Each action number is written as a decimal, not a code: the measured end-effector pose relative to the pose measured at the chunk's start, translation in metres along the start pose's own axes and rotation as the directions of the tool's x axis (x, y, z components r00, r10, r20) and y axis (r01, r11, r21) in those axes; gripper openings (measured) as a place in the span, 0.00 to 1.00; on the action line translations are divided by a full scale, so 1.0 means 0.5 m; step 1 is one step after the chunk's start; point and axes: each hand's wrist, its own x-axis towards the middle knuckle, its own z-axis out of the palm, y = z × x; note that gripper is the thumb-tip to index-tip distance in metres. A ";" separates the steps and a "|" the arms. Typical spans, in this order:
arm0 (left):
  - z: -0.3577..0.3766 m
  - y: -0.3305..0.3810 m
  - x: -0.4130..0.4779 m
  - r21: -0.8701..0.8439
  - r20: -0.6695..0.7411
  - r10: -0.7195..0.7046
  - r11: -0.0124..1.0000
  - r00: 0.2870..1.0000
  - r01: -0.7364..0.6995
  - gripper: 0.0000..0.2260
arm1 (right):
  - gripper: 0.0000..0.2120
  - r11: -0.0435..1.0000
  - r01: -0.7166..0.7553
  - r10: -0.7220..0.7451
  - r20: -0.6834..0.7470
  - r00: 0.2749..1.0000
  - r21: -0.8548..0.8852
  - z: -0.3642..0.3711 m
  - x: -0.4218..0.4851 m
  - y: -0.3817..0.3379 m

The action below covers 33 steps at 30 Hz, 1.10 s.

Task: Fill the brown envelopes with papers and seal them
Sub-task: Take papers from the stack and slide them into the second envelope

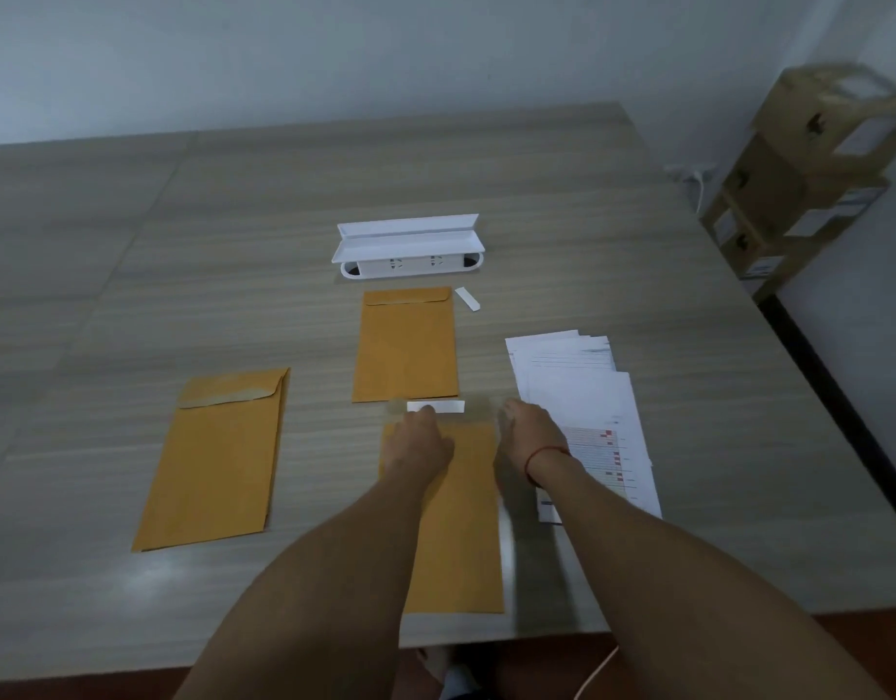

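Hands (420, 442) on envelope (461, 522), papers (582, 391) beside

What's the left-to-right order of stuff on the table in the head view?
Left brown envelope → left hand on the near envelope → right hand → stack of papers. The far envelope and the white tray overlap the middle, so they are left out.

So the table (536, 194) is a grey wood-grain top with three brown envelopes on it: one on the left (213, 462), one in the middle (406, 346), one at the near edge (461, 538). There's also a white socket box (409, 255) further back, a small white strip (467, 299) beside the middle envelope, and a fanned stack of papers (582, 396) on the right.
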 end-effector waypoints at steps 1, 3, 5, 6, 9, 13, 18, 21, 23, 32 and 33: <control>0.004 0.012 0.000 -0.023 0.012 0.012 1.000 1.000 -0.012 0.17 | 0.13 1.000 -0.026 0.026 -0.039 0.999 0.013 -0.013 -0.003 0.009; 0.018 0.053 -0.001 -0.072 0.033 0.040 0.997 0.999 -0.038 0.18 | 0.15 0.993 -0.111 0.114 -0.112 0.987 0.036 -0.046 -0.010 0.046; 0.033 0.090 -0.003 -0.125 0.037 0.050 0.991 0.998 -0.045 0.18 | 0.16 0.981 -0.193 0.194 -0.139 0.971 0.024 -0.072 -0.015 0.085; 0.043 0.108 -0.005 -0.153 0.040 0.055 0.987 0.998 -0.048 0.17 | 0.16 0.970 -0.241 0.240 -0.141 0.960 0.008 -0.081 -0.020 0.105; 0.082 0.159 -0.010 -0.276 0.044 0.062 0.960 0.997 -0.048 0.16 | 0.18 0.907 -0.419 0.422 -0.120 0.899 0.050 -0.096 -0.035 0.165; 0.120 0.199 -0.015 -0.390 0.042 0.014 0.921 0.999 0.004 0.17 | 0.25 0.828 -0.523 0.546 -0.074 0.835 0.205 -0.097 -0.046 0.211; 0.157 0.211 -0.008 -0.444 0.100 0.003 0.895 0.995 0.042 0.18 | 0.27 0.776 -0.554 0.593 -0.049 0.803 0.301 -0.091 -0.046 0.227; 0.161 0.213 -0.015 -0.468 0.087 -0.006 0.882 0.996 0.046 0.22 | 0.27 0.775 -0.560 0.603 -0.076 0.794 0.293 -0.087 -0.047 0.231; 0.165 0.211 -0.016 -0.468 0.090 -0.018 0.882 0.996 0.058 0.23 | 0.26 0.773 -0.553 0.603 -0.090 0.792 0.311 -0.087 -0.047 0.232; 0.160 0.216 -0.024 -0.515 0.075 -0.032 0.855 0.997 0.066 0.22 | 0.21 0.788 -0.536 0.596 -0.154 0.788 0.301 -0.080 -0.048 0.217; 0.162 0.216 -0.021 -0.527 0.076 -0.034 0.847 0.997 0.069 0.22 | 0.21 0.786 -0.541 0.599 -0.152 0.786 0.298 -0.079 -0.049 0.216</control>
